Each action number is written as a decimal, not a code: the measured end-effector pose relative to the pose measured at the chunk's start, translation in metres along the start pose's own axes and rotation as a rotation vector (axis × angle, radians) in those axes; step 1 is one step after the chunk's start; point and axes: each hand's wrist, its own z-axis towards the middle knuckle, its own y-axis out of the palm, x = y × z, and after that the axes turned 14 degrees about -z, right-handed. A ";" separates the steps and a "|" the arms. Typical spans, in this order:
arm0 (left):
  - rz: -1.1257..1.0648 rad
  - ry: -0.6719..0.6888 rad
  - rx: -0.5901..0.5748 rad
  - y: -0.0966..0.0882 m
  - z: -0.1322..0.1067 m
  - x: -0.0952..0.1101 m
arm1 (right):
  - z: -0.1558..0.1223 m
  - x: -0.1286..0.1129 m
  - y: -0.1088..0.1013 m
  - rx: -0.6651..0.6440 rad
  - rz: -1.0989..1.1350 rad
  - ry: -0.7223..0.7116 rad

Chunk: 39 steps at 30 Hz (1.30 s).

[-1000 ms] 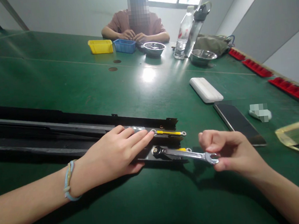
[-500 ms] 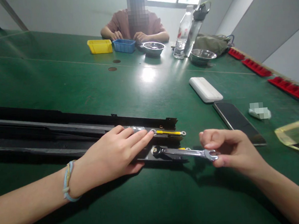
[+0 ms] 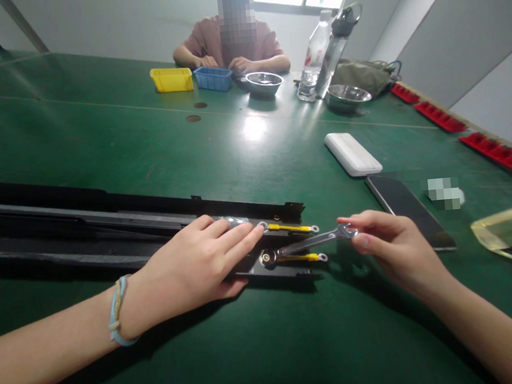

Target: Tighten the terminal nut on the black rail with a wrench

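A long black rail assembly (image 3: 106, 226) lies across the green table (image 3: 144, 142). My left hand (image 3: 199, 259) lies flat on its right end, fingers stretched out and pressing down. My right hand (image 3: 390, 246) pinches the open end of a silver wrench (image 3: 309, 243). The wrench's ring end sits on a bolt (image 3: 266, 257) at the rail's end. Two yellow-sleeved terminals (image 3: 290, 228) stick out of the rail beside the bolt.
A black phone (image 3: 407, 208) and a white power bank (image 3: 352, 154) lie right of my hand. A clear yellowish block (image 3: 508, 232) sits at far right. Across the table a person sits behind yellow (image 3: 171, 79) and blue (image 3: 213, 78) bins, steel bowls and bottles.
My right hand has swung the wrench's free end away from me, turning it about the bolt. My left hand has stayed put on the rail.
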 end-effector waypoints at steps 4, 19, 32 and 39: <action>0.004 0.002 -0.001 0.003 0.001 -0.004 | 0.000 -0.001 -0.001 -0.074 0.046 -0.140; -0.003 -0.006 0.002 0.013 0.008 -0.007 | 0.000 0.009 0.002 -0.339 0.141 -0.412; 0.006 0.002 0.012 0.007 0.002 -0.002 | -0.002 -0.001 0.000 -0.062 0.009 -0.146; 0.009 0.003 0.008 0.004 0.001 0.000 | -0.001 -0.001 0.004 -0.027 -0.003 -0.029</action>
